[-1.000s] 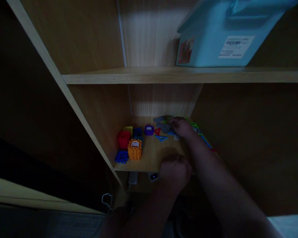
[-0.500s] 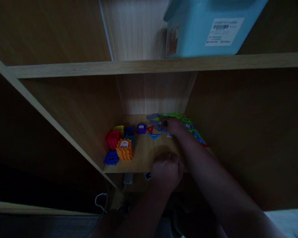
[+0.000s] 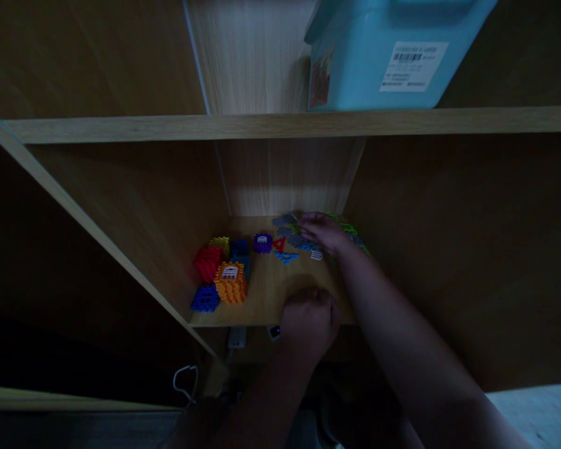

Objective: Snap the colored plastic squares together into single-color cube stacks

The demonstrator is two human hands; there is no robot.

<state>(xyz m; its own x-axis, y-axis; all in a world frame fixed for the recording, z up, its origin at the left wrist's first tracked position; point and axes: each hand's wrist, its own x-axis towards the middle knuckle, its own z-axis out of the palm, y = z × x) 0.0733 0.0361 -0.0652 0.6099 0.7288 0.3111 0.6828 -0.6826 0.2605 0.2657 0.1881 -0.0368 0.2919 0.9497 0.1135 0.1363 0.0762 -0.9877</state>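
Observation:
My right hand (image 3: 325, 231) reaches to the back of the shelf, its fingers stretched out and apart over flat grey toothed pieces (image 3: 285, 220). Bright green pieces (image 3: 350, 229) lie partly hidden behind and beside it. Below the fingers are blue pieces (image 3: 310, 247) and a small white window-like piece (image 3: 316, 255). My left hand (image 3: 310, 318) is closed in a fist at the shelf's front edge; whatever it may hold is hidden. Left of the grey pieces lie a red triangle (image 3: 279, 244), a light blue triangle (image 3: 286, 257) and a purple stack of pieces (image 3: 262, 243).
Stacks in orange (image 3: 231, 284), red (image 3: 208, 264), yellow (image 3: 220, 244) and dark blue (image 3: 206, 299) stand at the shelf's left. Above, a light blue bin (image 3: 383, 62) sits on an upper shelf board (image 3: 168, 128). A white power strip (image 3: 237, 337) lies underneath.
My right hand has shifted slightly left and its fingers have straightened over the grey pieces; a dark piece at its fingertips no longer shows. My left fist stays closed. The view has moved slightly.

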